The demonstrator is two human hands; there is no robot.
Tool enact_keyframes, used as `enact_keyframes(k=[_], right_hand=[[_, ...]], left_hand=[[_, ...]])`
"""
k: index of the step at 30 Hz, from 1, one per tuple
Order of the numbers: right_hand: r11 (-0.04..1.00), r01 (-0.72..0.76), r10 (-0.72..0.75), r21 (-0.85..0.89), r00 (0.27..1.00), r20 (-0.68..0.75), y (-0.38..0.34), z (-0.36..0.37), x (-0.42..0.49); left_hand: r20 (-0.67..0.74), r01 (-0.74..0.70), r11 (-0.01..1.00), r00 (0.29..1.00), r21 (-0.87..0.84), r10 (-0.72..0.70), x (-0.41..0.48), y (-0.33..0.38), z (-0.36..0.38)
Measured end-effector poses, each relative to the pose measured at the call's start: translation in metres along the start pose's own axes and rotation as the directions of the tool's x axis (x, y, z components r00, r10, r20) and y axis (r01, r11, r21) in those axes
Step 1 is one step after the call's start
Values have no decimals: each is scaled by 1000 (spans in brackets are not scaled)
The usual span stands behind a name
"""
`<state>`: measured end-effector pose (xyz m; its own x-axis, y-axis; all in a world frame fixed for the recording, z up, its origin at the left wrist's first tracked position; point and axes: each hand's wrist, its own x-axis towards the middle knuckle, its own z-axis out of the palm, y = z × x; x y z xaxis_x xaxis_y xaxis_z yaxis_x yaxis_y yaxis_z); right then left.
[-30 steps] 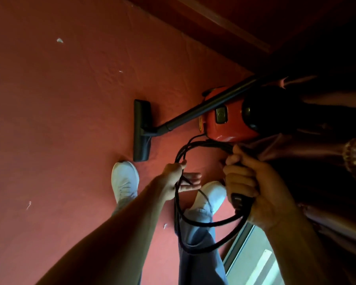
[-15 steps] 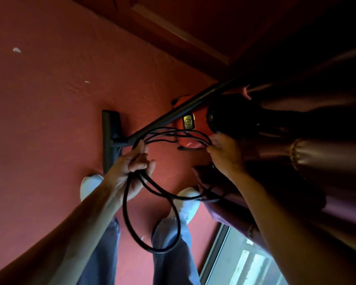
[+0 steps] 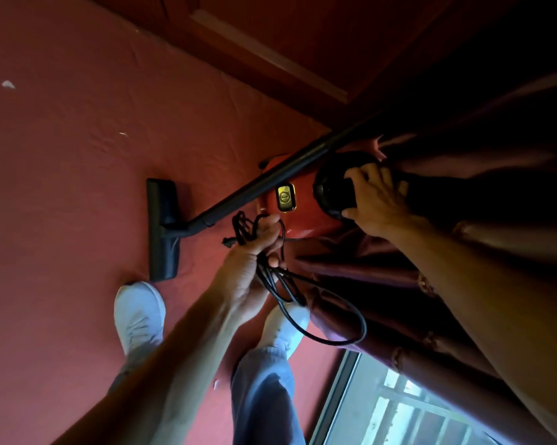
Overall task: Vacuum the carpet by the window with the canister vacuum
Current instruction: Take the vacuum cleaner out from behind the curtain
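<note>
Half a second ago both hands shared a wide loop of cord (image 3: 302,303); now the left hand (image 3: 257,252) alone carries it, bunched into a tighter coil, while the right hand (image 3: 376,200) has gone over to the vacuum (image 3: 302,207). That suggests the cord is being gathered and handed off so the machine can be lifted or shifted, a preparatory step with no cleaning of the carpet (image 3: 78,187) under way yet. The left fingers are clenched around several strands, the plug end poking out toward 9 o'clock and one long loop hanging down toward 5 o'clock over the white shoe (image 3: 286,326). The right fingers are spread and curved over the black round part on top of the red body, touching it; whether they truly grip it cannot be told, as the curtain (image 3: 463,252) shades that side. The vacuum sits on the carpet at 1 o'clock from the person's feet, half under the curtain, its tube (image 3: 254,191) running toward 8 o'clock to the floor head (image 3: 163,226), which lies flat on the carpet, with the window (image 3: 399,412) at 5 o'clock
</note>
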<state>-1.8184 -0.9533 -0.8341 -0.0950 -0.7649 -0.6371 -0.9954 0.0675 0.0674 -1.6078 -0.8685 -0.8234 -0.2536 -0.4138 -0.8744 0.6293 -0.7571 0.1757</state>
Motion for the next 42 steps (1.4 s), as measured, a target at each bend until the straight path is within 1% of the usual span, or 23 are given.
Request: enact_keyframes(k=[2, 4, 9, 11, 13, 16, 18, 19, 20, 21, 22, 23, 24, 25, 26, 27, 29, 31, 32, 35, 37, 40, 42], right_hand=[[999, 17, -16, -38, 1000, 5, -2, -1, 3], [997, 35, -35, -66, 999, -11, -9, -5, 2], [998, 53, -52, 35, 998, -26, -40, -3, -12], [997, 16, -16, 77, 1000, -3, -47, -1, -15], [994, -39, 35, 102, 998, 46, -52, 1, -17], [956, -94, 58, 276, 989, 136, -51, 7, -18], [889, -91, 10, 449, 983, 181, -49, 2, -20], [876, -62, -29, 478, 983, 180, -48, -3, -21], [898, -7, -68, 440, 986, 155, -47, -10, -22], [939, 67, -103, 338, 990, 92, -47, -18, -23], [968, 143, -139, 206, 990, -32, -49, -26, -22], [972, 210, -186, 106, 962, -200, -51, -34, -18], [959, 278, -242, 59, 907, -345, -54, -42, -13], [936, 349, -296, 43, 849, -438, -59, -50, -6], [917, 399, -348, 12, 815, -464, -64, -54, 5], [908, 416, -395, -43, 820, -413, -70, -58, 17], [905, 389, -418, -169, 887, -197, -81, -58, 37], [911, 319, -335, -259, 942, -18, -90, -53, 50], [911, 281, -285, -301, 958, 32, -92, -48, 53], [876, 207, -202, -436, 978, 59, -98, -37, 49], [868, 191, -181, -458, 981, 68, -104, -39, 40], [822, 259, -225, -507, 966, 129, -116, -46, 27], [788, 337, -300, -516, 941, 156, -126, -58, 16]], left_hand=[[-109, -16, 999, 994, 39, 20, 3, -6, 5], [-167, -11, 999, 986, 35, 16, 6, -11, 12], [-246, 17, 1000, 969, -17, -21, 20, -27, 33], [-274, 2, 1000, 962, 31, 7, 31, -32, 39], [-236, -9, 998, 972, 54, 22, 38, -32, 47], [-160, 13, 1000, 987, -24, -17, 44, -25, 63], [-169, 72, 991, 981, -116, -91, 48, -18, 71], [-172, 90, 984, 978, -153, -116, 50, -15, 74], [-167, 100, 981, 978, -164, -128, 55, -13, 75], [-158, 103, 982, 979, -160, -128, 60, -12, 76], [-147, 102, 983, 981, -155, -125, 64, -12, 78], [-127, 109, 981, 983, -159, -130, 67, -11, 80], [-107, 118, 979, 985, -165, -137, 69, -10, 81], [-91, 121, 976, 986, -180, -139, 70, -8, 83], [-92, 118, 975, 986, -190, -137, 70, -6, 83], [-94, 108, 970, 987, -216, -131, 69, -5, 82], [-81, 87, 959, 990, -269, -113, 69, -3, 79], [-83, 63, 955, 992, -289, -91, 70, -2, 75], [-108, 52, 959, 990, -279, -85, 71, 0, 73], [-127, 45, 959, 988, -281, -84, 72, 4, 70], [-163, 31, 953, 983, -301, -84, 70, 7, 66], [-199, 18, 915, 974, -403, -107, 65, 11, 55], [-205, 29, 863, 967, -504, -153, 57, 18, 44]])
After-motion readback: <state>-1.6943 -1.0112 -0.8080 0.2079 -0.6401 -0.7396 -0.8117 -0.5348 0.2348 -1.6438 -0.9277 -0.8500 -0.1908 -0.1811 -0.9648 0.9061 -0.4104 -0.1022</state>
